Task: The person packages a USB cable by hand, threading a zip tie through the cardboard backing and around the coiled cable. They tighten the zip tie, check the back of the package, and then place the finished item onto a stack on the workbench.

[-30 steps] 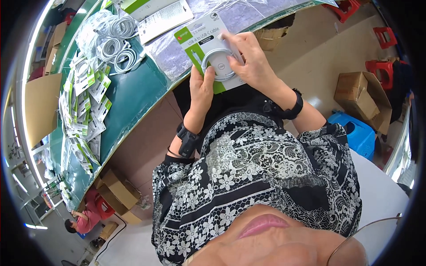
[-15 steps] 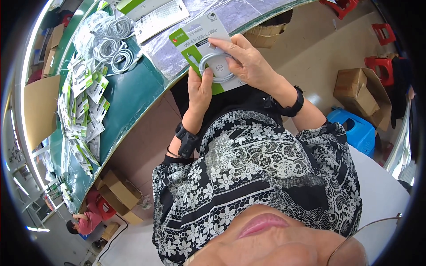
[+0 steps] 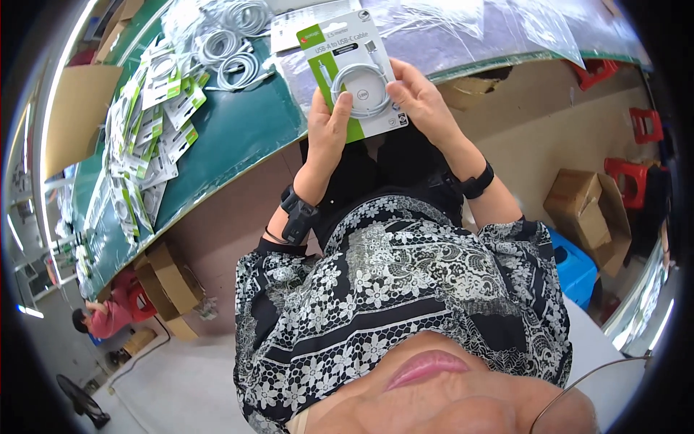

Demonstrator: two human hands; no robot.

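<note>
My left hand (image 3: 330, 129) is closed on the lower left side of a white and green packaging card (image 3: 329, 58), its thumb lying on the front. On the opposite side, my right hand (image 3: 425, 105) grips the same card, thumb at the edge of the coil. A white cable (image 3: 359, 67) lies in a round coil on the card's face, and one end's plug (image 3: 372, 48) points up near the upper right. The card is tilted toward me above my lap, by the table edge. The fingers behind it are hidden.
A heap of similar carded cables (image 3: 148, 134) covers the left of the green table (image 3: 235, 119). Coiled white cables (image 3: 238, 69) lie behind it, and clear plastic bags (image 3: 463, 22) to the back right. Cardboard boxes (image 3: 575, 206), red stools (image 3: 625, 181) and a blue stool (image 3: 575, 267) stand at right.
My right hand has moved from the plug at the top of the coil down to the card's right side. The plug now lies uncovered, and the card is held more upright.
</note>
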